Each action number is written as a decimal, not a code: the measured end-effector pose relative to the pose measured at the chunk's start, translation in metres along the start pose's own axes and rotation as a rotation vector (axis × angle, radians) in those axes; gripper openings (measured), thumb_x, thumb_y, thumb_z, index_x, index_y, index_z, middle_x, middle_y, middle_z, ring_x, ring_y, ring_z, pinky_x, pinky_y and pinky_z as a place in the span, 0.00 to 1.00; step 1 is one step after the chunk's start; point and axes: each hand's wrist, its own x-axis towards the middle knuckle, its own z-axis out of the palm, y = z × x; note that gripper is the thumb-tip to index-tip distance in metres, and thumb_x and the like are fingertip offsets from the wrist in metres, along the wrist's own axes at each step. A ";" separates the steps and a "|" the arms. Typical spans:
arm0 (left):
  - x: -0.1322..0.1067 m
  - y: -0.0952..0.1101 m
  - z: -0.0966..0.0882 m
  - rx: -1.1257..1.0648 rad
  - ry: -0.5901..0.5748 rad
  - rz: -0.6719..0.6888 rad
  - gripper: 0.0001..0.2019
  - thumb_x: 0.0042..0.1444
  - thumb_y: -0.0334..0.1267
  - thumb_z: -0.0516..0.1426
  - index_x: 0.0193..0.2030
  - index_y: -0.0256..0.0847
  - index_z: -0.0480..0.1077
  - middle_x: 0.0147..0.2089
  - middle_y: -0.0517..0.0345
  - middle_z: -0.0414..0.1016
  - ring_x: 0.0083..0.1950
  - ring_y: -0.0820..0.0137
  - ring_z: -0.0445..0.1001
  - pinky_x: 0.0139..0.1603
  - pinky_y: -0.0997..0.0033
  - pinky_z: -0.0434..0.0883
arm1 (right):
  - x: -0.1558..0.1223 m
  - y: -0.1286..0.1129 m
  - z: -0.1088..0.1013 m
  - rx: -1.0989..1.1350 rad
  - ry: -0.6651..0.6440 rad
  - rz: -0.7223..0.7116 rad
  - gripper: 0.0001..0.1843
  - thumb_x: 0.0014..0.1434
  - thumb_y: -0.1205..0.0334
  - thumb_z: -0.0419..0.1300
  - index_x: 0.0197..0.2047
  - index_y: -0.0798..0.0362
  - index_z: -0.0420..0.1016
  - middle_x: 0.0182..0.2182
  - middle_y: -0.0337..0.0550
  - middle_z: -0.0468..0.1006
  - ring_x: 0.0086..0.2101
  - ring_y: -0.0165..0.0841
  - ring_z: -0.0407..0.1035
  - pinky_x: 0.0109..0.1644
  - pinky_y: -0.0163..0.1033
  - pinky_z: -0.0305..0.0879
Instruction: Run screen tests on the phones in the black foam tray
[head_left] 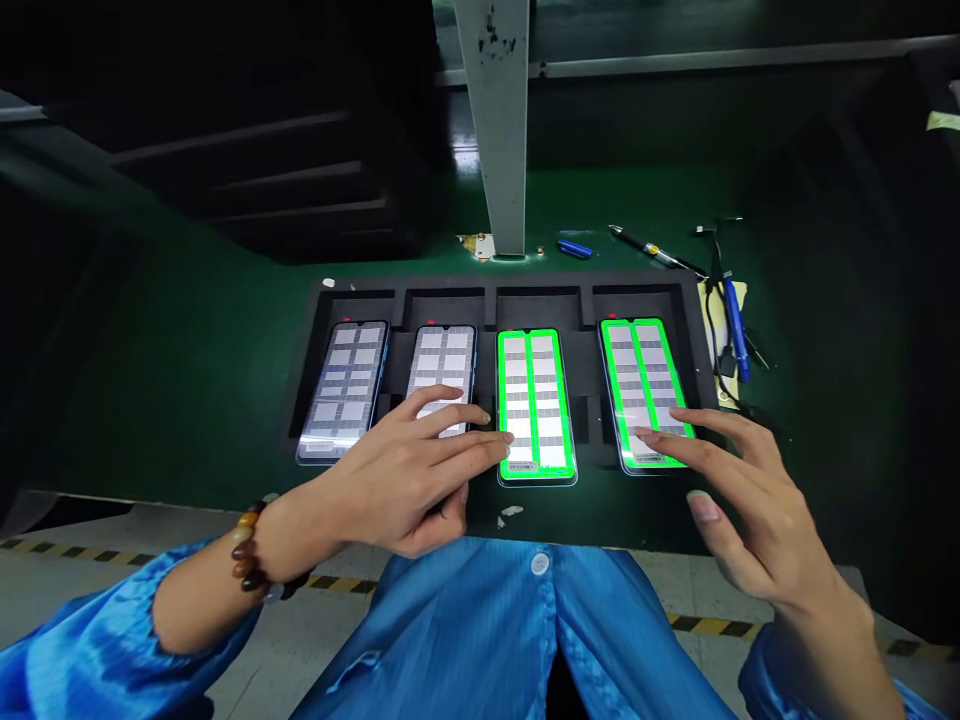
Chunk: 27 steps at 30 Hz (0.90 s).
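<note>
Blue smock (480,620) — hands on lit phones (534,405)

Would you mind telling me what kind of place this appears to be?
Probably a phone factory test station: four smartphones showing test grids sit in a black slotted tray on a green workbench, and the person wears a blue antistatic smock, with the left hand and right hand at the screens.

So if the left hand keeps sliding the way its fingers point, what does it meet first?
Probably the green-lit phone, third from the left in the black tray. The left hand points right, its fingertips already at that phone's left edge.
</note>
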 end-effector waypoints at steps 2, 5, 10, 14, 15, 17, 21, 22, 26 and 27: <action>0.000 -0.001 0.000 -0.003 0.000 0.021 0.28 0.60 0.33 0.55 0.68 0.38 0.73 0.57 0.54 0.88 0.60 0.56 0.82 0.68 0.48 0.71 | 0.005 -0.002 0.003 0.007 -0.037 -0.015 0.27 0.73 0.62 0.54 0.73 0.48 0.69 0.62 0.48 0.82 0.67 0.55 0.68 0.65 0.63 0.65; 0.009 0.001 0.005 -0.020 -0.016 0.054 0.27 0.60 0.33 0.55 0.67 0.37 0.74 0.57 0.51 0.88 0.61 0.54 0.81 0.69 0.48 0.72 | 0.005 -0.001 0.001 -0.004 -0.045 -0.012 0.28 0.73 0.62 0.53 0.74 0.45 0.69 0.62 0.48 0.82 0.66 0.55 0.68 0.65 0.64 0.64; 0.036 0.003 0.017 -0.049 -0.036 0.107 0.26 0.61 0.33 0.56 0.66 0.37 0.75 0.59 0.48 0.86 0.63 0.53 0.81 0.72 0.47 0.72 | -0.016 0.010 -0.015 -0.030 0.021 0.119 0.27 0.74 0.62 0.53 0.72 0.38 0.72 0.59 0.46 0.82 0.66 0.57 0.69 0.64 0.67 0.67; 0.039 0.002 0.014 -0.047 -0.036 0.105 0.24 0.62 0.33 0.55 0.65 0.36 0.75 0.57 0.48 0.87 0.63 0.54 0.81 0.74 0.48 0.70 | -0.021 0.015 -0.022 -0.059 0.047 0.159 0.26 0.74 0.62 0.53 0.71 0.37 0.74 0.57 0.46 0.83 0.66 0.57 0.71 0.63 0.67 0.68; 0.036 0.001 0.012 -0.042 -0.025 0.091 0.25 0.63 0.34 0.54 0.65 0.36 0.75 0.57 0.48 0.87 0.62 0.54 0.81 0.73 0.49 0.70 | -0.018 0.015 -0.021 -0.060 0.044 0.144 0.25 0.74 0.61 0.53 0.70 0.38 0.74 0.57 0.46 0.83 0.66 0.57 0.71 0.63 0.66 0.68; 0.025 -0.003 0.007 -0.018 -0.005 0.053 0.26 0.63 0.34 0.54 0.67 0.36 0.74 0.57 0.49 0.87 0.61 0.54 0.81 0.73 0.48 0.70 | -0.009 0.014 -0.018 -0.051 0.026 0.101 0.25 0.74 0.61 0.53 0.70 0.41 0.74 0.57 0.46 0.83 0.66 0.56 0.70 0.63 0.64 0.67; 0.003 -0.009 -0.003 0.033 -0.005 -0.049 0.28 0.62 0.34 0.54 0.69 0.38 0.72 0.55 0.51 0.87 0.61 0.53 0.81 0.72 0.46 0.70 | 0.015 0.010 -0.005 -0.017 -0.026 0.000 0.25 0.75 0.61 0.53 0.71 0.45 0.72 0.60 0.47 0.83 0.66 0.54 0.70 0.65 0.61 0.65; -0.001 -0.010 -0.004 0.039 -0.008 -0.067 0.28 0.62 0.34 0.55 0.69 0.39 0.72 0.55 0.50 0.87 0.61 0.53 0.81 0.73 0.45 0.69 | 0.020 0.010 -0.002 -0.013 -0.042 -0.012 0.25 0.75 0.61 0.53 0.72 0.45 0.71 0.61 0.47 0.83 0.66 0.54 0.69 0.65 0.62 0.64; 0.002 -0.011 -0.004 0.042 -0.023 -0.076 0.29 0.61 0.34 0.55 0.70 0.37 0.72 0.57 0.49 0.86 0.63 0.52 0.80 0.73 0.44 0.69 | 0.028 0.010 0.001 -0.014 -0.082 0.002 0.25 0.77 0.59 0.52 0.74 0.44 0.68 0.63 0.48 0.81 0.69 0.55 0.66 0.67 0.63 0.63; 0.006 -0.011 -0.003 0.038 -0.027 -0.064 0.28 0.62 0.34 0.55 0.69 0.37 0.72 0.58 0.49 0.86 0.63 0.52 0.80 0.73 0.45 0.69 | 0.026 0.012 -0.001 -0.018 -0.078 0.014 0.25 0.77 0.59 0.52 0.74 0.44 0.69 0.63 0.48 0.81 0.69 0.55 0.65 0.67 0.64 0.62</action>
